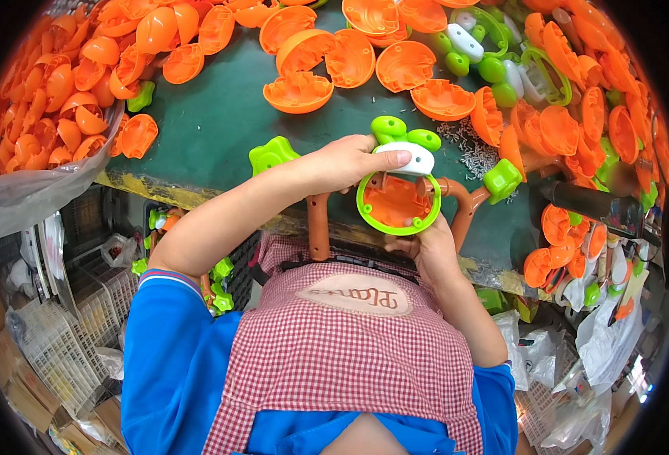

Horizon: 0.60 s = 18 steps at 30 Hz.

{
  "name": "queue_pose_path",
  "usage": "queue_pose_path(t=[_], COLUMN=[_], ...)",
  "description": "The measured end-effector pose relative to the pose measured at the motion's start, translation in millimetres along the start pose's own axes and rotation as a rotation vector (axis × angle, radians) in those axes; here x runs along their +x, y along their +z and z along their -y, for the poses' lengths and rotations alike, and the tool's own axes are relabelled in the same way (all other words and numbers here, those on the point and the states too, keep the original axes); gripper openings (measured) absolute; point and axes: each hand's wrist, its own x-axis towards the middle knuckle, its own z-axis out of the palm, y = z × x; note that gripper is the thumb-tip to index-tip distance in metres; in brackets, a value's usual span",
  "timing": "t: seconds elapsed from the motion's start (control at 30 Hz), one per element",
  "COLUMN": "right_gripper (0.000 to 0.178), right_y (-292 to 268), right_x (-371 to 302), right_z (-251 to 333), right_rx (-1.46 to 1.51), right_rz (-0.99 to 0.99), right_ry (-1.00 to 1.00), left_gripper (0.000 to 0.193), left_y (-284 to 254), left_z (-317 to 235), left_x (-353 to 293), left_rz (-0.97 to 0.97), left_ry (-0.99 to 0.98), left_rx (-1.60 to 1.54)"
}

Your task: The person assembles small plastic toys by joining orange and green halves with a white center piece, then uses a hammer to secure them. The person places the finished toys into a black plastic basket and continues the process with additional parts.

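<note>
Both my hands hold a toy body part at the front edge of the green table. It has a round green ring [363, 211] with an orange half shell [395, 203] inside. A white oval piece [414, 161] with green knobs [389, 127] sits on top. My left hand [346, 163] grips the white piece, thumb across its front. My right hand [431, 250] has its fingers at the ring's lower edge; some are hidden behind it. Brown tubes [318, 227] stand at either side of the toy. Green lobed pieces [274, 155] lie to its left and right [503, 180].
A clear plastic bag [16, 205] of orange half shells stands at the left. More orange shells [298, 92] cover the table's far side and right. Small screws [477, 155] lie heaped right of the toy. A dark bar-shaped object [585, 199] lies at the right edge.
</note>
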Motion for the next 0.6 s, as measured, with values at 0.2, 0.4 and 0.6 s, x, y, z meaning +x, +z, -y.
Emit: queue_pose_path(t=[0.2, 0.4, 0.6], right_gripper=[0.058, 0.051, 0.048], right_y=[-11.0, -15.4, -8.3], right_x=[-7.9, -1.8, -3.8], right_z=[0.3, -9.5, -7.0], right_rx=[0.225, 0.509, 0.296], right_rz=[0.339, 0.310, 0.149], right_ry=[-0.026, 0.031, 0.037], left_gripper=[0.072, 0.072, 0.069], left_y=[-1.2, -1.9, -2.1], left_z=[13.8, -9.0, 4.9], left_x=[3.1, -8.3, 2.6], left_rz=[0.042, 0.140, 0.161], left_ry=[0.077, -0.134, -0.068], left_rx=[0.077, -0.017, -0.077])
